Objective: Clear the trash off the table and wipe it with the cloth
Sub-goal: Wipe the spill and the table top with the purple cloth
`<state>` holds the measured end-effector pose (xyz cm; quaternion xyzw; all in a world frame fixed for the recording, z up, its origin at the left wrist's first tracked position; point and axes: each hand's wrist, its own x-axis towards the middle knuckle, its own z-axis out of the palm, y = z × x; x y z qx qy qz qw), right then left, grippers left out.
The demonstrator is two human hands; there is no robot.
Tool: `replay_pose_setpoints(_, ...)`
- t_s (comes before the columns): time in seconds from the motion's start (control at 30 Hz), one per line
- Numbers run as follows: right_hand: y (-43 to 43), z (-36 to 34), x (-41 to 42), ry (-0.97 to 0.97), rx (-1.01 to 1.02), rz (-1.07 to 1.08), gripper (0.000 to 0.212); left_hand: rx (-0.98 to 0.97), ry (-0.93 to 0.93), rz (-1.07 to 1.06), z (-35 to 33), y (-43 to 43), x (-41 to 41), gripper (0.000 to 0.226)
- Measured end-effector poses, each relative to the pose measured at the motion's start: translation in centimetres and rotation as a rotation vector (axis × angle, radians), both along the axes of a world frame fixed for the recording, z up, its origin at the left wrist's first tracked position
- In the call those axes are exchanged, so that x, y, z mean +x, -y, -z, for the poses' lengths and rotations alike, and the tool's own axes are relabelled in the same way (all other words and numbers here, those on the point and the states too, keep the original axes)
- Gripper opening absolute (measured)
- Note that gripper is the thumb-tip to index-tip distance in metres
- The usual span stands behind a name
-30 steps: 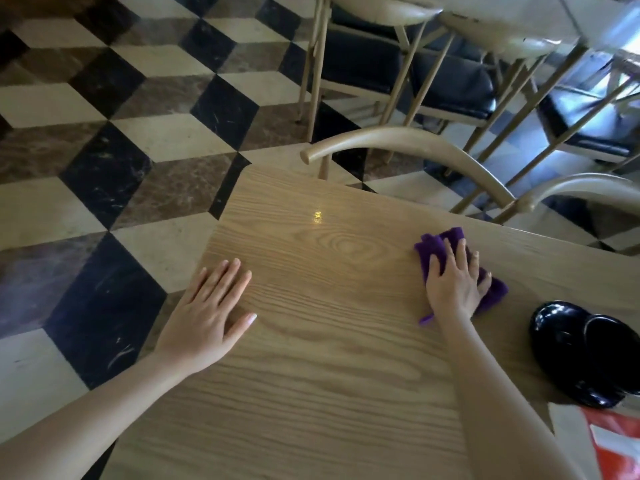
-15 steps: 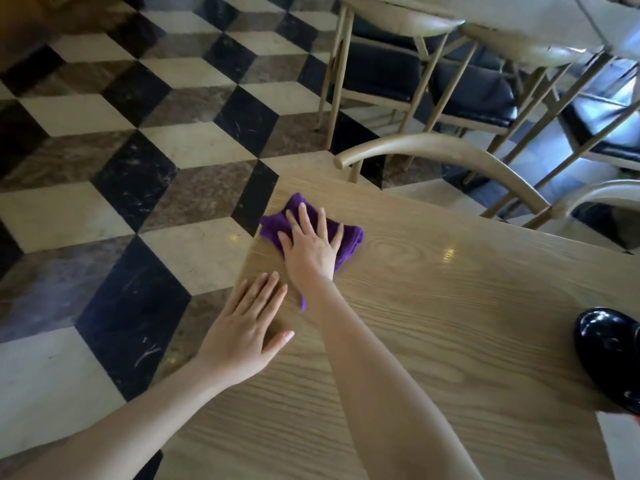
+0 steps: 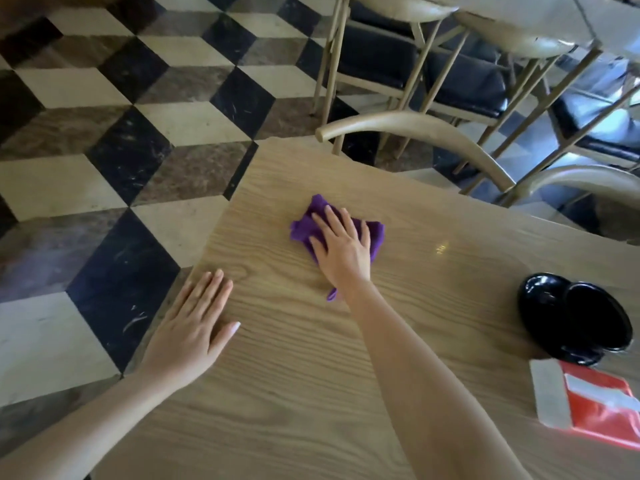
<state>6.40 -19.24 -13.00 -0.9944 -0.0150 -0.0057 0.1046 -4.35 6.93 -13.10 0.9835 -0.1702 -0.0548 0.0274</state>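
Note:
A crumpled purple cloth [image 3: 375, 235] lies on the light wooden table [image 3: 294, 375], a little in from its far left corner. My right hand [image 3: 341, 249] is pressed flat on top of the cloth, fingers spread, covering most of it. My left hand [image 3: 192, 332] rests palm down on the table's left edge, fingers together, with nothing in it. A red and white packet [image 3: 588, 400] lies at the right edge of the table.
A glossy black dish [image 3: 575, 318] sits on the table at the right, just above the packet. Curved wooden chair backs [image 3: 415, 133] stand along the table's far side. More chairs with dark seats stand behind, on a checkered tile floor [image 3: 121, 150].
My right hand swept the cloth from the right side to the far left corner, then back a little toward the middle. My left hand stayed flat on the left edge.

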Motion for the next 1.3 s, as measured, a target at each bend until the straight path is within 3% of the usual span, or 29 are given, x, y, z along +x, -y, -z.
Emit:
replay_pose_setpoints(0.27, 14.7, -0.2, -9.5, -0.071, -0.034, 0.457, 0.048, 0.018, 0.023, -0.018, 0.2, 0.2, -0.1, 0.081)
replay_pose_setpoints(0.57, 11.6, -0.2, -10.2, -0.128, 0.024, 0.647, 0.051, 0.002, 0.011, -0.024, 0.6, 0.1, 0.0, 0.080)
replay_pose_setpoints(0.83, -4.8, -0.3, -6.3, -0.094, 0.081, 0.414, 0.051, -0.006, -0.020, -0.015, 0.6, 0.1, -0.1, 0.082)
replay_pose_setpoints(1.03, -15.1, -0.2, -5.9, -0.098, 0.116, 0.130, 0.052, -0.033, 0.003, -0.001, 0.0, -3.4, -6.8, 0.073)
replay_pose_setpoints(1.3, -13.0, 0.0, -8.1, -0.036, 0.019, -0.151, 0.051, 0.014, -0.007, -0.005, 0.0, -4.0, -8.2, 0.073)
